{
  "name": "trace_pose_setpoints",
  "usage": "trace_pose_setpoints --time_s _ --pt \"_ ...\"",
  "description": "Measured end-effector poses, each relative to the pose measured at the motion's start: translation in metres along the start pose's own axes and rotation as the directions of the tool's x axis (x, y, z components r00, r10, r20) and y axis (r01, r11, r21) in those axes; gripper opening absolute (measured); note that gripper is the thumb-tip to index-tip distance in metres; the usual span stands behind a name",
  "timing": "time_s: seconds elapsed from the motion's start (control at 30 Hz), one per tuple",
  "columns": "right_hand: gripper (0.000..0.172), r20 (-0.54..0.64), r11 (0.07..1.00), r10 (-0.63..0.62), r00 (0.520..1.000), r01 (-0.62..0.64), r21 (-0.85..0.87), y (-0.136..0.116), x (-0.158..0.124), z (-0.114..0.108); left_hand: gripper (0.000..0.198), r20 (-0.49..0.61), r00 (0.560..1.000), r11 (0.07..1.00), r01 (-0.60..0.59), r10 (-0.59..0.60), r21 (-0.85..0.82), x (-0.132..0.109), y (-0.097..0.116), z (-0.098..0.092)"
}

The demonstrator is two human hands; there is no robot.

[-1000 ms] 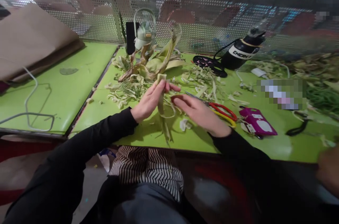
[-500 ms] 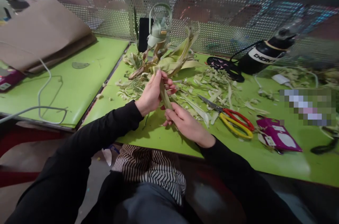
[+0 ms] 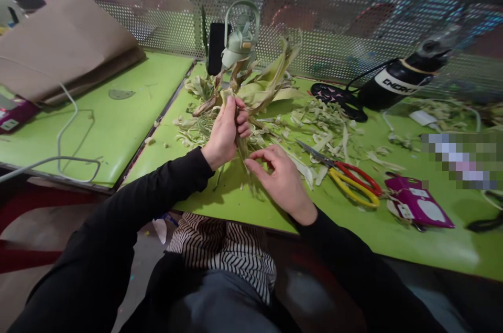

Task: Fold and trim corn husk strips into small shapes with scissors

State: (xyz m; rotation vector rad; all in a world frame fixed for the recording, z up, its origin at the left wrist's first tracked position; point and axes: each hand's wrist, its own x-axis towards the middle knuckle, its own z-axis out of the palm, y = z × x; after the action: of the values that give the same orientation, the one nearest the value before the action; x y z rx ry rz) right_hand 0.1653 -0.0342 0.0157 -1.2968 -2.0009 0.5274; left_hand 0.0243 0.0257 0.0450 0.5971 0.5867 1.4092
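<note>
My left hand [image 3: 225, 131] is closed around a pale green corn husk [image 3: 242, 148], its thumb pressed near the upper end. The lower part of the husk hangs below that fist in thin, slightly blurred strands. At the husk's right edge, the thumb and forefinger of my right hand [image 3: 281, 178] come together in a pinch, with a gap behind the fingertips. Just beyond my hands lies a heap of larger husk leaves [image 3: 271, 86], some brown and dried. Scissors [image 3: 351, 181] with one red and one yellow handle rest to the right of my right hand.
Shredded husk strips [image 3: 322, 118] litter the green table [image 3: 157, 128]. At the back stand a pale green bottle [image 3: 238, 44] and a phone [image 3: 216, 49]. A black bottle [image 3: 401, 81], a purple packet [image 3: 420, 202], a brown paper bag [image 3: 66, 44] and a white cable [image 3: 58, 139] lie around.
My right hand has shifted right, its grip on the husk's lower part easing to a fingertip pinch. The lower husk now hangs as thinner strands. My left hand keeps its hold.
</note>
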Motion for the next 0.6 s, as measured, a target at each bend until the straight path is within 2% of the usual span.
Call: trace_pose_setpoints --time_s 0.17,0.3,0.37,0.47,0.6 --pt "0.026 0.040 0.997 0.037 0.999 -0.039 0.066 0.0036 0.0034 0.0030 0.035 0.028 0.999 0.999 -0.032 0.032 0.012 -0.0019 -0.0015 0.0009" --pt "0.021 -0.063 0.997 0.017 0.998 -0.012 0.071 0.0023 0.0032 0.0025 0.034 0.030 0.999 0.998 -0.047 0.046 0.034 -0.0029 -0.0023 0.0011" --pt "0.018 -0.078 0.999 -0.010 0.997 0.013 0.034 0.0010 0.0023 0.0018 0.034 0.022 0.998 0.997 -0.062 0.061 0.041 -0.0030 -0.0023 0.0010" --pt "0.016 -0.023 1.000 -0.003 1.000 0.004 0.028 0.0001 0.0017 0.0018 0.034 0.017 0.996 0.995 -0.084 0.083 0.062 -0.0032 -0.0026 0.0011" --pt "0.018 0.052 0.989 0.098 0.994 -0.103 0.107 0.0000 0.0039 0.0027 0.036 0.007 0.996 0.989 -0.092 0.091 0.115 -0.0044 -0.0047 0.0019"
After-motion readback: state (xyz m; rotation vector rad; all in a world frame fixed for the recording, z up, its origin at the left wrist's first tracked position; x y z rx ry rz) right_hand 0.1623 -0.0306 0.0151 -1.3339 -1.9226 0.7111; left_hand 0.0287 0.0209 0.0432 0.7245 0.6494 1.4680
